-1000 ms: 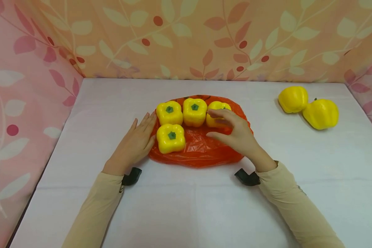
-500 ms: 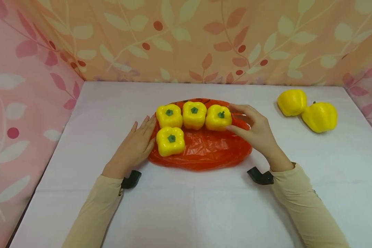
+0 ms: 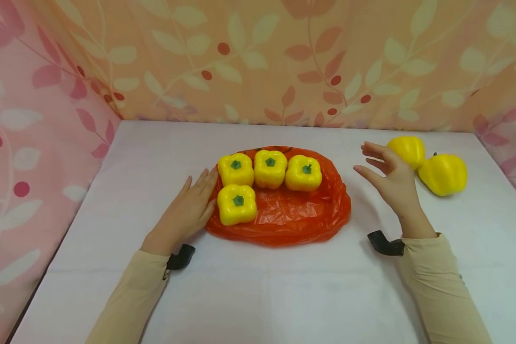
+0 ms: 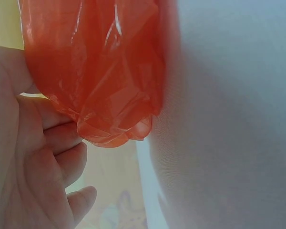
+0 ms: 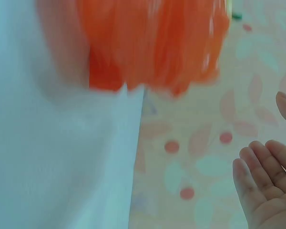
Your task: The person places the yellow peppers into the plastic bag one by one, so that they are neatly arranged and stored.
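Observation:
Several yellow bell peppers with green stems stand in a red plastic bag (image 3: 292,215) on the white table. Three form a back row, ending at the right with one pepper (image 3: 303,173); another pepper (image 3: 237,205) sits in front at the left. My left hand (image 3: 185,210) rests with straight fingers along the bag's left side; the left wrist view shows its fingers against the red plastic (image 4: 105,71). Between the bag and two loose peppers, my right hand (image 3: 391,179) hovers with nothing in it, thumb and fingers spread apart. Its relaxed fingers (image 5: 262,167) show in the right wrist view.
Two more yellow bell peppers lie at the back right, one pepper (image 3: 443,174) on its side and another pepper (image 3: 407,150) partly behind my right hand. A floral curtain (image 3: 258,62) borders the table (image 3: 258,296) at the back and sides.
My right hand has let go of the back-right pepper in the bag and moved right, toward the loose peppers. My left hand has stayed at the bag. The head view has tilted up slightly.

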`<state>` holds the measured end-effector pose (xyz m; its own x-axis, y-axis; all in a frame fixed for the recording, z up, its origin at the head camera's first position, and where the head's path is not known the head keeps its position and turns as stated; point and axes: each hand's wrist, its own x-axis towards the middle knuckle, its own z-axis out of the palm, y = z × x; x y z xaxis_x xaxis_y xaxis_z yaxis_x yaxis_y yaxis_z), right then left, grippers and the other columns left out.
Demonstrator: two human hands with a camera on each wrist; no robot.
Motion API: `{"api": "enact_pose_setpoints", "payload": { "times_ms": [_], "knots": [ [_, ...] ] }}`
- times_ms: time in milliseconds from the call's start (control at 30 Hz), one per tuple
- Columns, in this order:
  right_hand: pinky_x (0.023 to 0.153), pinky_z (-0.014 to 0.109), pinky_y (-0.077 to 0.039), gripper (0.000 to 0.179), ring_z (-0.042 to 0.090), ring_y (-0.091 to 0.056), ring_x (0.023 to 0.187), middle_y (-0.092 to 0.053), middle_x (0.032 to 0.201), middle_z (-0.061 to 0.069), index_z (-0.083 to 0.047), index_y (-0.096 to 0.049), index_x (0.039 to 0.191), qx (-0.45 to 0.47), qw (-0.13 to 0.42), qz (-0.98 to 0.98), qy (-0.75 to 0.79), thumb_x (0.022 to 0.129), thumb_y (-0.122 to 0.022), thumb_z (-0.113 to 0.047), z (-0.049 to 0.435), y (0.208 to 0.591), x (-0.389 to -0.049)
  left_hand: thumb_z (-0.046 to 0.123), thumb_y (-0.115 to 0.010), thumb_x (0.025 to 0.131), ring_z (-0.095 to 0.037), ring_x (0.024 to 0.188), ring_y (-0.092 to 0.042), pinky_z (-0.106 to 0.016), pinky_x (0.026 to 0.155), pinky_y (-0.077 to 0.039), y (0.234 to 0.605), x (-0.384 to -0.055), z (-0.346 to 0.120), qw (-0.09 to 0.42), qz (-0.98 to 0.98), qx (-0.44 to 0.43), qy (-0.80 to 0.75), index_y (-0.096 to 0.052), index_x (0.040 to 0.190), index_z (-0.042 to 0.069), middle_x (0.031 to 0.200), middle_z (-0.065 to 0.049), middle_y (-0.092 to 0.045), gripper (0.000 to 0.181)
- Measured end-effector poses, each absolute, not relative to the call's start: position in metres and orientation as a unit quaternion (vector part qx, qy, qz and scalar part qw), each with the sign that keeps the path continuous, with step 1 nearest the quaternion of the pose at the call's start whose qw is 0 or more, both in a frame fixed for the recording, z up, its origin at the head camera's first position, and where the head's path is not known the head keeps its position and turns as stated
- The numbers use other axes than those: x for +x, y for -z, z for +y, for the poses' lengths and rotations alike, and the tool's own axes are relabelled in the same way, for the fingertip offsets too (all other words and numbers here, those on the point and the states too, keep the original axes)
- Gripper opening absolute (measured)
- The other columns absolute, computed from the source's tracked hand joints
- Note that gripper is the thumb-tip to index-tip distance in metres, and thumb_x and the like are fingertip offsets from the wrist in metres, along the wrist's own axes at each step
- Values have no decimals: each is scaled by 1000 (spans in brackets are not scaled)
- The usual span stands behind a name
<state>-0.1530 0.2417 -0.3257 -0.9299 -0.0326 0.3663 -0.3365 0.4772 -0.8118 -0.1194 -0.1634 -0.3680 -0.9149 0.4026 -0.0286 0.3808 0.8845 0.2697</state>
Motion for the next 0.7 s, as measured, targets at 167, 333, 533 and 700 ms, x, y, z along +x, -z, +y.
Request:
{"api": "enact_pose_setpoints", "payload": {
  "times_ms": [167,333,533,700],
  "knots": [
    [91,15,-44,51,7,-54,107,-59,120,3,-2,-55,130,56,163,-848,-501,82,-70,0,264,327,-158,32,-41,100,-26,144,-7,-48,115,-3,369,-119,-163,42,970,200,-130,-7,152,5,157,-10,-13,68],
    [89,13,-44,48,7,-56,103,-60,113,-1,1,-56,128,13,178,-829,-530,82,-69,2,280,327,-164,30,-41,100,-25,144,-7,-47,115,-3,370,-119,-163,35,969,204,-133,-8,151,4,157,-10,-13,67],
    [89,14,-45,46,8,-56,103,-61,112,-2,3,-57,126,-41,202,-827,-523,82,-70,0,298,330,-169,29,-41,99,-26,144,-8,-48,115,-4,371,-119,-162,35,969,204,-133,-8,151,4,157,-11,-13,67],
    [93,16,-43,50,7,-54,106,-59,117,-2,3,-53,131,-95,193,-843,-493,85,-68,-8,311,334,-171,28,-41,100,-27,144,-8,-48,115,-3,370,-120,-163,38,969,204,-131,-8,151,4,157,-11,-13,66]
  ]
}}
